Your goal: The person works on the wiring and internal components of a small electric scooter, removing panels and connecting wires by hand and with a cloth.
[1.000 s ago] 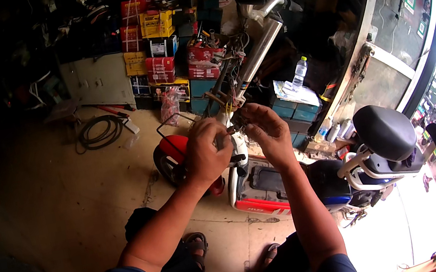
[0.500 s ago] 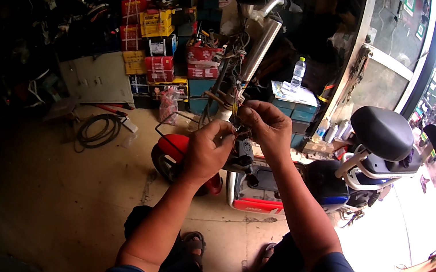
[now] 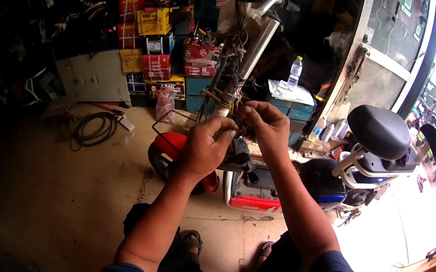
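Thin wires [image 3: 234, 111], some yellow and others dark, hang loose in a tangled bunch at the front of a scooter [image 3: 258, 203]; their lower ends are too small and covered to make out. At six o'clock from the bunch hangs a black boxy part [image 3: 240, 150], its connections hidden. The scooter stands upright on the floor — its silver steering column [image 3: 262, 45] slants toward one o'clock with wiring exposed alongside, its red front fender [image 3: 171, 143] sits at eight, and its black seat [image 3: 322, 179] lies toward five — with red edging along the footboard.
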Action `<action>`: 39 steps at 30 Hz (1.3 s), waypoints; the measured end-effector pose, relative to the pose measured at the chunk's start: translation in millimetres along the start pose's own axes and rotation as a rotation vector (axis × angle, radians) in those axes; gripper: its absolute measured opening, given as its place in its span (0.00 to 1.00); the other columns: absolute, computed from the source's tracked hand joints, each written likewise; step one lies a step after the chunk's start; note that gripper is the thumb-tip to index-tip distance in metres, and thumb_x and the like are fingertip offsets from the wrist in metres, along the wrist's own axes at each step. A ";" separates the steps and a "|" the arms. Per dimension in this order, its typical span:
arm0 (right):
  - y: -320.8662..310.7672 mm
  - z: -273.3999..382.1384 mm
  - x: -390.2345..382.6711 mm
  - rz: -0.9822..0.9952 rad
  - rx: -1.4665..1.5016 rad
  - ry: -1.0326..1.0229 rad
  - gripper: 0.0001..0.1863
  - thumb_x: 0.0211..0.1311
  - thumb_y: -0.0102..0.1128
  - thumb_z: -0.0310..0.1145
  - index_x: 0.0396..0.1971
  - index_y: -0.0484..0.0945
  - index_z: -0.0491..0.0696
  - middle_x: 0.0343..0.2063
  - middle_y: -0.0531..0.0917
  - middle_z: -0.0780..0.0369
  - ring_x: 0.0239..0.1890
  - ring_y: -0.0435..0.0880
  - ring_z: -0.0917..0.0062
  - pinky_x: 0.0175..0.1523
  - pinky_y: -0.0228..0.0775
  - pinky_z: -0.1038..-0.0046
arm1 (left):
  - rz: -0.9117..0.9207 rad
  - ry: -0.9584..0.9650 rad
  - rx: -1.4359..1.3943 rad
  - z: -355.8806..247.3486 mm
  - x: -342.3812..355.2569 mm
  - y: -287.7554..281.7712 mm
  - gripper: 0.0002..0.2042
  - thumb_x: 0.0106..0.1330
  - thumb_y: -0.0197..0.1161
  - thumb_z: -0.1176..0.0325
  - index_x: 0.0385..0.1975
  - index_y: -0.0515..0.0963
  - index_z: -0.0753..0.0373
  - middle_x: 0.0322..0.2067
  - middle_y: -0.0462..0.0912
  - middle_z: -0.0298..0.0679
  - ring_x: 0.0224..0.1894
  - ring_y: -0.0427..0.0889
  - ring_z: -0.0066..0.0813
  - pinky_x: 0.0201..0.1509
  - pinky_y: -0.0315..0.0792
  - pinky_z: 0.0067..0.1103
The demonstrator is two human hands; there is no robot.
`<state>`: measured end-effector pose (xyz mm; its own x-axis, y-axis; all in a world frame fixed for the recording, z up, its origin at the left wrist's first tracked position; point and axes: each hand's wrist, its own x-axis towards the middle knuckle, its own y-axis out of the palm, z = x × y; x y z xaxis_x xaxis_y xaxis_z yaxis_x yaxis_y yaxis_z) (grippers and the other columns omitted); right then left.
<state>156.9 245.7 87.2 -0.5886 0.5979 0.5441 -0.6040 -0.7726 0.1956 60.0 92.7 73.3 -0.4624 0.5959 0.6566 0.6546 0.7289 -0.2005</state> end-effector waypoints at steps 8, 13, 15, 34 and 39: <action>-5.4 -2.4 -7.4 -0.002 -0.100 -0.105 0.08 0.70 0.72 0.24 0.44 0.86 0.37 0.38 0.91 0.63 0.40 0.87 0.85 0.49 0.78 0.81 | -0.016 -0.167 -0.342 7.5 17.0 14.5 0.05 0.75 0.65 0.78 0.46 0.82 0.70 0.38 0.88 0.37 0.36 0.86 0.18 0.35 0.80 0.16; -12.9 -0.6 -3.9 0.008 -0.320 -0.253 0.05 0.67 0.73 0.22 0.40 0.87 0.42 0.36 0.91 0.63 0.37 0.88 0.84 0.44 0.80 0.80 | -0.030 -0.198 -0.489 7.5 27.3 18.5 0.06 0.74 0.66 0.78 0.46 0.82 0.71 0.36 0.89 0.38 0.35 0.87 0.20 0.35 0.80 0.16; -16.0 3.4 1.2 0.019 -0.508 -0.461 0.06 0.64 0.74 0.20 0.38 0.87 0.44 0.34 0.90 0.61 0.35 0.90 0.79 0.43 0.81 0.78 | 0.000 -0.237 -0.505 9.1 29.5 16.8 0.06 0.74 0.66 0.78 0.46 0.82 0.71 0.35 0.89 0.38 0.34 0.87 0.21 0.36 0.81 0.16; -44.3 19.5 31.7 0.342 -1.160 -1.241 0.11 0.54 0.73 0.25 0.39 0.88 0.48 0.47 0.89 0.63 0.48 0.89 0.71 0.45 0.82 0.71 | 0.021 -0.261 -0.308 15.2 45.9 17.1 0.05 0.73 0.67 0.76 0.43 0.86 0.70 0.28 0.86 0.32 0.27 0.81 0.14 0.30 0.74 0.15; -41.1 10.3 28.8 0.283 -1.062 -1.149 0.09 0.55 0.72 0.23 0.37 0.86 0.48 0.41 0.90 0.63 0.40 0.90 0.69 0.41 0.82 0.70 | 0.001 -0.335 -0.380 14.4 46.0 22.5 0.07 0.73 0.66 0.76 0.46 0.86 0.69 0.29 0.86 0.31 0.28 0.81 0.14 0.31 0.75 0.15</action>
<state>170.3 292.6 103.3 -0.3378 -0.3854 0.8587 -0.9240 -0.0380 -0.3806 44.9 141.4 88.6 -0.5876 0.7171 0.3747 0.7975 0.5915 0.1186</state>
